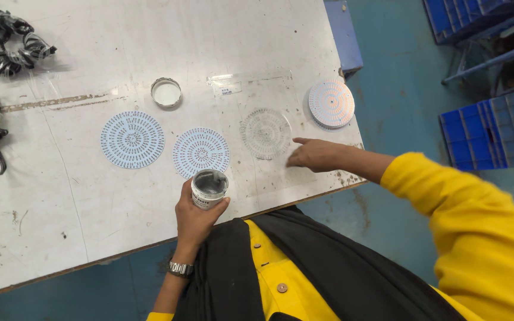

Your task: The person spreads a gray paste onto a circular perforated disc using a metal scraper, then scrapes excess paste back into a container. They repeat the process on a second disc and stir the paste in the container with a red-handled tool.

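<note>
Our left hand (196, 215) clamped the small, rigid jar (209, 188) by its sides near the bench's (60, 214) front edge; right hand (315, 156), fingers apart, neared a thin clear disc (265, 133).

White-labelled round jar (209, 188); small label (226, 91) mid-table.

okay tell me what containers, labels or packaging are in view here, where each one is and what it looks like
Small open jar: held in the left hand, round, white label, grey paste inside.
Jar lid: on the table beyond the discs, round, silvery rim.
Clear plastic sleeve: flat on table, small white label.
</note>
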Demonstrator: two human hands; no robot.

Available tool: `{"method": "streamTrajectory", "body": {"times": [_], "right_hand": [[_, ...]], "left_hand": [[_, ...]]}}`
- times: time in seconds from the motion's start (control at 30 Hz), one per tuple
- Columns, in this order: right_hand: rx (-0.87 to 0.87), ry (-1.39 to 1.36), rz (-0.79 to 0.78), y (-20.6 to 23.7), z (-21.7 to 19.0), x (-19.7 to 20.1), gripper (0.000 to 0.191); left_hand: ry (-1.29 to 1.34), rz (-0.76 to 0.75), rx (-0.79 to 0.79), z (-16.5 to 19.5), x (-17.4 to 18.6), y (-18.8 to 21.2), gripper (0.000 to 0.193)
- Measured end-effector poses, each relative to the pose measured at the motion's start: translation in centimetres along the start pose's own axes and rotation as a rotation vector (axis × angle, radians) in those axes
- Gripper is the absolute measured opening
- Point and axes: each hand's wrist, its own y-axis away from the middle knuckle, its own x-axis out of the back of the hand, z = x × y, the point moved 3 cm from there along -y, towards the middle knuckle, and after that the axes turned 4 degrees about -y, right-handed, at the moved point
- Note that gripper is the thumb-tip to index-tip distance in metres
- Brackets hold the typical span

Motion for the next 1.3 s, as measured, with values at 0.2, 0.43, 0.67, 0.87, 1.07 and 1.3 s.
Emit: {"method": "streamTrajectory", "body": {"times": [0.2, 0.43, 0.67, 0.87, 1.07, 1.3], "right_hand": [[0.197, 0.061, 0.2, -6.0, -1.9, 2.6, 0.049], [0.288, 0.466, -0.102, -7.9, -1.8, 5.3, 0.022], [0.366, 0.515, -0.151, -4.3, -0.9, 5.3, 0.024], [0.37, 0.386, 0.109, -6.2, -1.3, 5.7, 0.032], [0.336, 0.415, 0.073, -6.6, -1.9, 5.0, 0.026], [0.328, 0.459, 0.026, -6.2, -2.2, 5.7, 0.026]], "left_hand": [[0.024, 0.061, 0.04, -0.3, -1.6, 0.8, 0.062], [0.09, 0.2, 0.059, -0.8, -2.8, 2.2, 0.06], [0.092, 0.323, 0.112, -1.5, -4.1, 3.6, 0.061], [0.102, 0.388, 0.095, -1.5, -5.2, 3.5, 0.06], [0.107, 0.418, 0.087, -1.9, -5.9, 3.6, 0.062], [0.05, 0.433, 0.112, -1.7, -6.3, 3.7, 0.063]]}}
